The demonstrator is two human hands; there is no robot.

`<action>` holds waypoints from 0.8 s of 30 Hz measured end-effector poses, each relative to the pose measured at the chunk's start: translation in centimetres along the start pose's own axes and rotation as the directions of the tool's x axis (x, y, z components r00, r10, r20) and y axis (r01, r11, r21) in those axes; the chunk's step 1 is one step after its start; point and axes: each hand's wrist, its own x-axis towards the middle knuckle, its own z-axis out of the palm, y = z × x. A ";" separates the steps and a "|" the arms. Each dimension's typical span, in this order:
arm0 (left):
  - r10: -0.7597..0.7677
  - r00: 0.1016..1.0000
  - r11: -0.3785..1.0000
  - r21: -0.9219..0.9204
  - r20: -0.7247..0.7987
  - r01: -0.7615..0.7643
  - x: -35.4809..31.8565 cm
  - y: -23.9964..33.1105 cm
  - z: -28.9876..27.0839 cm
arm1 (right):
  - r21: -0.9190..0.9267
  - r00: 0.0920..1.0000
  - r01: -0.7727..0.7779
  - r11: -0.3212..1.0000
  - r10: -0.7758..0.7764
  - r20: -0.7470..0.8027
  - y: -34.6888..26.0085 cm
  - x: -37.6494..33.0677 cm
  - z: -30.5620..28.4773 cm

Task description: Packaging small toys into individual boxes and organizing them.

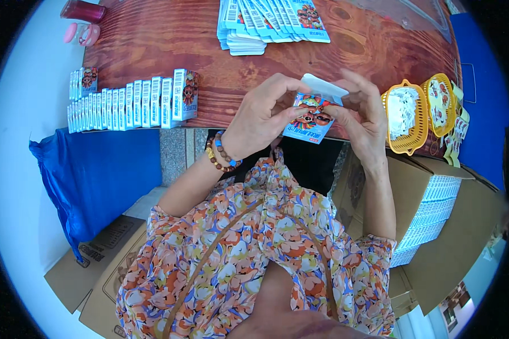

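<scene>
Working at a wooden table (152, 53), we hold a blue carton (306, 129) in both hands over its near edge.

A row of upright cartons (129, 107) stands to our left. Our left hand (261, 117), half curled, pinches the carton's side, thumb on its printed face; our right hand (365, 117), more open, presses a thumb there, its forefinger raised and blurred. We judge the step to be working the open end, though filling or closing we cannot tell; the next move seems to call for a steady left grip while right fingers guide the white flap (326, 86). The carton's long axis appears to run away from us, slightly rightward, flap end farthest.
</scene>
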 end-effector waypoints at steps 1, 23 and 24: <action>-0.009 1.000 1.000 0.013 -0.015 0.009 -0.1 0.0 0.1 | 0.009 1.000 0.003 1.000 -0.003 0.021 0.0 0.0 0.0; -0.041 0.999 0.999 -0.034 -0.008 0.040 -1.1 -0.3 1.2 | -0.320 0.958 -0.166 0.933 0.230 0.171 -2.2 0.7 -1.0; -0.043 0.999 0.999 -0.034 -0.008 0.042 -1.1 -0.3 1.2 | -0.363 0.965 -0.132 0.922 0.203 0.167 -2.4 0.7 -0.9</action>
